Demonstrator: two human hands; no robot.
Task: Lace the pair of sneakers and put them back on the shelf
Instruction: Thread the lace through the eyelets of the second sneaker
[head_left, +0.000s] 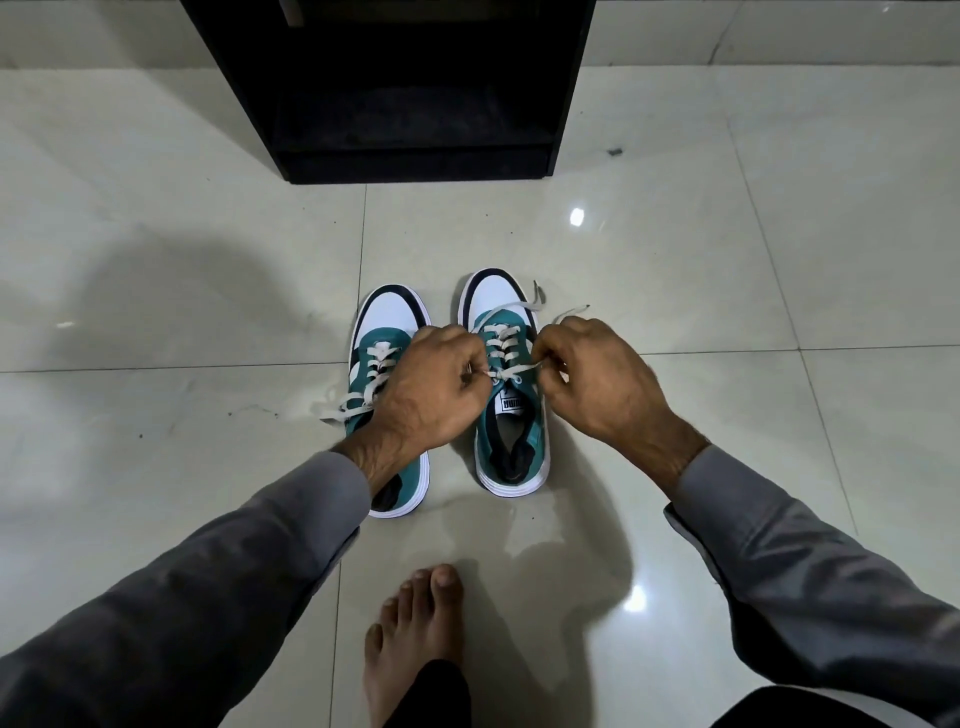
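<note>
Two teal, white and black sneakers stand side by side on the tiled floor, toes pointing away from me. The right sneaker (511, 415) has a cream lace (506, 345) threaded up its eyelets. My left hand (431, 387) pinches one end of that lace at the top eyelets. My right hand (597, 376) pinches the other end, which trails off past the toe. The left sneaker (387, 332) is partly hidden under my left wrist; its lace (343, 408) hangs loose over its left side.
A black shelf unit (415, 104) stands on the floor just beyond the sneakers, its lowest compartment dark. My bare foot (415, 629) rests on the tiles close to me. Glossy pale floor tiles (727, 286) surround everything.
</note>
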